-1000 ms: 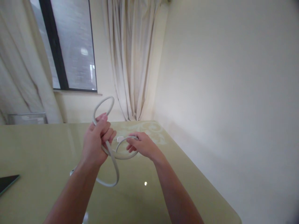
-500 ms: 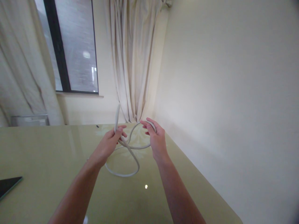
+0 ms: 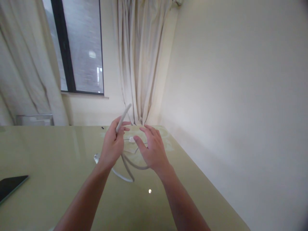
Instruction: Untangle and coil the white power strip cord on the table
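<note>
My left hand [image 3: 114,141] is closed on a white cable [image 3: 125,116], and a bent length of it sticks up above the thumb. More of the cable loops down below that hand toward the table. My right hand [image 3: 152,147] is open, thumb and fingers apart, with nothing in its grasp. A small white connector [image 3: 132,139] shows just left of the right thumb, beside thinner cord. Partly hidden behind my left wrist lies a white piece with dark slots [image 3: 96,158], perhaps a power strip's end.
The glossy pale green table [image 3: 60,166] meets a white wall [image 3: 228,112] on the right. A dark flat device [image 3: 12,186] lies at the left edge. A tiny black object [image 3: 102,128] rests near the far edge, below curtains [image 3: 141,64] and a window [image 3: 84,48].
My right hand has let go of the cable loop and opened. My left hand has turned, tilting its upright length of cable rightward. The loops have dropped, and the white connector has come into view.
</note>
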The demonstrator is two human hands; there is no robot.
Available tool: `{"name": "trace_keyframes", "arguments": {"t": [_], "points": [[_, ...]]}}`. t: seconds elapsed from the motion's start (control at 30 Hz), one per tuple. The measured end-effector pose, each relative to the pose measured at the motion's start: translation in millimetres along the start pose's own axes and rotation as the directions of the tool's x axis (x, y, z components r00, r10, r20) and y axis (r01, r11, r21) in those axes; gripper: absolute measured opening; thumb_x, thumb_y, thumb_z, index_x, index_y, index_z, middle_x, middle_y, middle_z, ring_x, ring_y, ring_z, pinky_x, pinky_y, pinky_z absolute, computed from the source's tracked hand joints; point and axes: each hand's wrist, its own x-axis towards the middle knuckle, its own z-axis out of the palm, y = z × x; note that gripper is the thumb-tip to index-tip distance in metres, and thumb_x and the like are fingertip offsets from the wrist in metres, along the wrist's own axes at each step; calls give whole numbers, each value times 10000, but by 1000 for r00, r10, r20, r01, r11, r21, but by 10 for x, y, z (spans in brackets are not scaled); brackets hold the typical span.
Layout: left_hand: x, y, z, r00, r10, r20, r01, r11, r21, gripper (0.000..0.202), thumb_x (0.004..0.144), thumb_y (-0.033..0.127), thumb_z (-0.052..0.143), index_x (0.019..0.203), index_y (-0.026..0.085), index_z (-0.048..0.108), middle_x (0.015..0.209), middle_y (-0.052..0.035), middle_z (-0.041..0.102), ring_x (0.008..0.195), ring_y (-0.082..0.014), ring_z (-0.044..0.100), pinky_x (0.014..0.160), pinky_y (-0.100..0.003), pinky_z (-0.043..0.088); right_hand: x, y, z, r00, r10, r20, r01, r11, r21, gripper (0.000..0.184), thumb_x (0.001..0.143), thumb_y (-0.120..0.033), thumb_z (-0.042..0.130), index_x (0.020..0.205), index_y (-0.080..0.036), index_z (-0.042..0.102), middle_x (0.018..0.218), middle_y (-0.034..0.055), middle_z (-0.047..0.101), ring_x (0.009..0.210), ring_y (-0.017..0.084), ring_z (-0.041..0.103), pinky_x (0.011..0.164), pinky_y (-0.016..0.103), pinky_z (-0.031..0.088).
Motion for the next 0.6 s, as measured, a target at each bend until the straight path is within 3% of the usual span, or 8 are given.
{"name": "trace_keyframes", "arguments": {"t": [0.1,0.2,0.33,0.4,0.47,0.53,0.6], "points": [[-64,114,72,997,-68,26,72,961,-267,435,998,432,596,1380,225,617,1312,-114,723,1129,-219,666,992,-355,523,-54,-117,39,986,1,165,-21,993,119,469,1029,-502,614,1385,-198,653,1294,152,738,1215,300,672,1066,451,473],[-84,128,96,981,-179,75,193,875,-444,442,939,440,698,1342,261,670,1270,-84,722,1059,-193,667,901,-285,545,-82,-126,101,938,3,348,-109,952,287,358,1050,-413,596,1343,-217,661,984,67,796,913,233,745,849,348,525],[-47,101,36,983,-167,79,185,907,-380,365,942,465,709,1242,258,743,1152,-57,726,970,-170,655,857,-256,539,-97,-67,157,868,-61,492,-164,901,401,223,1051,-338,575,1232,-225,640,782,-15,720,674,161,691,701,273,491],[-33,126,6,991,-113,68,128,952,-279,404,927,495,735,1247,249,740,1131,-56,731,958,-175,651,854,-266,542,-109,-65,166,839,-89,537,-130,925,357,161,1069,-332,516,1071,-221,633,728,-23,679,647,149,656,671,262,458],[-35,183,-3,994,-97,54,106,970,-218,501,895,555,758,1283,239,725,1110,-61,733,905,-178,653,812,-278,556,-122,-93,172,840,-103,534,-37,969,244,195,1070,-319,485,948,-218,599,764,4,690,694,159,645,665,268,419],[-42,257,5,990,-139,17,139,962,-235,564,873,638,744,1249,218,737,1063,-65,721,815,-165,640,730,-270,560,-136,-138,183,854,-92,513,52,994,92,171,1057,-310,481,961,-213,585,861,45,727,747,184,649,659,287,381],[-40,329,8,975,-220,-26,197,915,-352,606,880,725,675,1163,197,759,996,-61,694,731,-143,608,644,-251,546,-151,-184,203,861,-49,506,92,994,-61,175,1055,-321,460,1039,-200,586,947,92,751,779,217,663,654,308,359]]}}
